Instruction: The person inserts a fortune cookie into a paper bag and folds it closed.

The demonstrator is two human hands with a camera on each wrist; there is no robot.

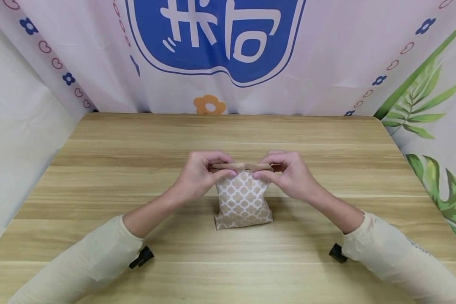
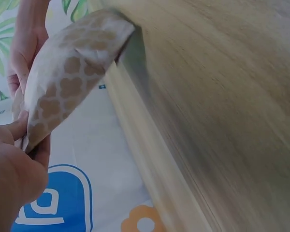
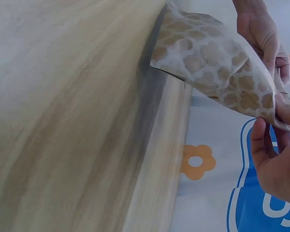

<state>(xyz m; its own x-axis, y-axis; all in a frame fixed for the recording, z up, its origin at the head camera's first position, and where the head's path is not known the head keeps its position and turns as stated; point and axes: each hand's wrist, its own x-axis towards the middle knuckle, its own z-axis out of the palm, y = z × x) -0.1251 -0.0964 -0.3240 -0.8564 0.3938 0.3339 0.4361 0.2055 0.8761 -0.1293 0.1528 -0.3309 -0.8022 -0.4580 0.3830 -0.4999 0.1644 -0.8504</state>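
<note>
A brown paper bag with a white lattice pattern stands near the middle of the table, its body bulging and its top edge folded over. My left hand pinches the left end of the fold between thumb and fingers. At the right end, my right hand pinches the same fold, the thumb on the near side. Both wrist views show the patterned bag from the side, with the thumbs against its folded edge. What is inside the bag is hidden.
The bag is on a wooden table. Behind the far edge hangs a white curtain with a blue emblem and flowers. Small black devices sit beneath both sleeves. A leaf-patterned cloth hangs at the right.
</note>
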